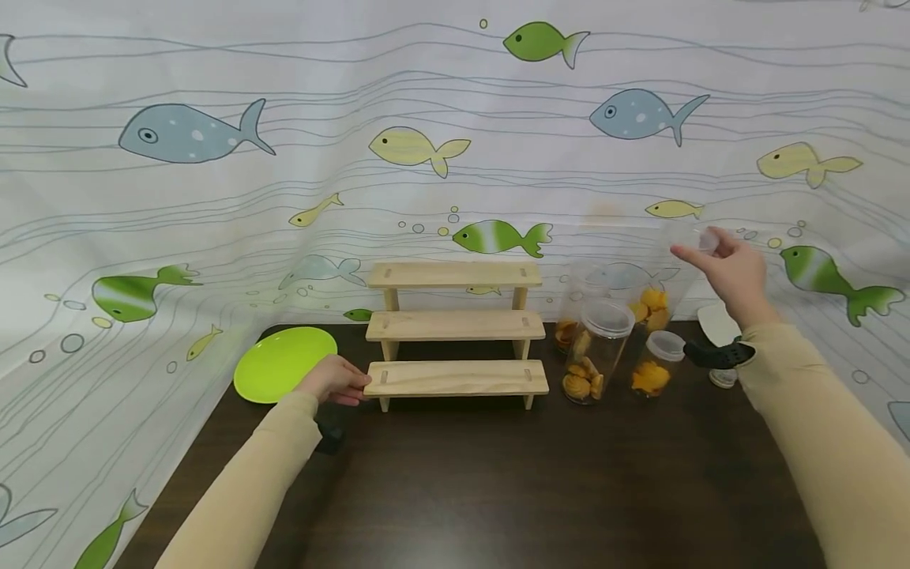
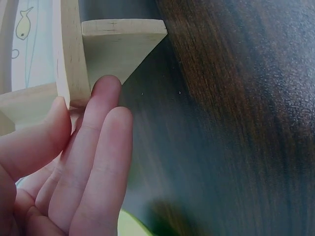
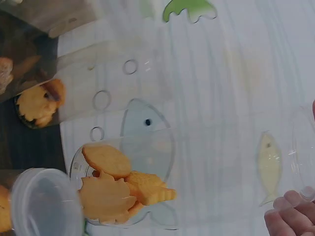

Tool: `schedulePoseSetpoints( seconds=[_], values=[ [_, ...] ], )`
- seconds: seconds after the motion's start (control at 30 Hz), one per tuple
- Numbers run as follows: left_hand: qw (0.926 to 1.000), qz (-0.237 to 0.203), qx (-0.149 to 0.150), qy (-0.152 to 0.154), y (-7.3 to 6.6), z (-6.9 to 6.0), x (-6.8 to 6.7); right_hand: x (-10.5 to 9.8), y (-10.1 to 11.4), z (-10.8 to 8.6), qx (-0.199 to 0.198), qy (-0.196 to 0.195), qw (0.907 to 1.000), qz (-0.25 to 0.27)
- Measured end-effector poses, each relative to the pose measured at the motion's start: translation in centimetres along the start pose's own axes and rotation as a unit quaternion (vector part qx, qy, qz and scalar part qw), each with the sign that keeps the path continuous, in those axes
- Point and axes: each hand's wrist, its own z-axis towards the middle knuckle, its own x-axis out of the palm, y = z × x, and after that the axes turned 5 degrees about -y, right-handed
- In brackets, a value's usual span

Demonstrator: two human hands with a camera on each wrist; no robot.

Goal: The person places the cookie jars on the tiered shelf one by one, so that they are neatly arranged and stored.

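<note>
My right hand (image 1: 735,273) grips the lidded top of a tall clear jar (image 1: 650,307) at the right. Cookies (image 3: 113,191) lie in the jar's bottom; its clear lid (image 3: 302,152) is at the fingers in the right wrist view. The jar leans a little, and its base shows against the wall cloth. My left hand (image 1: 334,379) pinches the left end of the lowest step of a three-tier wooden stand (image 1: 455,378). The thumb is on the top and the fingers are underneath, as the left wrist view shows.
Right of the stand are a tall cookie jar (image 1: 597,356), a shorter jar (image 1: 650,365) and another tall jar (image 1: 566,332) behind. A white object (image 1: 718,324) is partly behind my right wrist. A lime-green plate (image 1: 284,363) lies left on the dark table (image 1: 498,482).
</note>
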Motion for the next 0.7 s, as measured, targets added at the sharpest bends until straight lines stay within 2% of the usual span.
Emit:
schedulePoseSetpoints(
  seconds=[0.1, 0.27, 0.37, 0.53, 0.7],
  values=[
    [1.0, 0.002, -0.002, 0.0, 0.0, 0.1, -0.1, -0.7, 1.1, -0.1, -0.01, -0.024, 0.9995, 0.019],
    [0.9997, 0.021, 0.014, 0.005, -0.1, 0.6, -0.2, -1.7, 2.8, -0.4, -0.033, -0.051, 0.9957, 0.07],
    [0.9993, 0.032, 0.021, 0.001, -0.2, 0.5, -0.1, -2.1, 4.0, -0.5, -0.034, -0.051, 0.9946, 0.084],
    [0.9993, 0.03, 0.014, -0.018, -0.4, -0.1, 0.3, -2.1, 6.1, -0.7, -0.026, -0.046, 0.9918, 0.117],
    [0.9989, 0.038, 0.014, -0.023, -0.6, -0.3, 0.4, -1.7, 7.9, -0.9, -0.051, -0.041, 0.9849, 0.16]
  ],
)
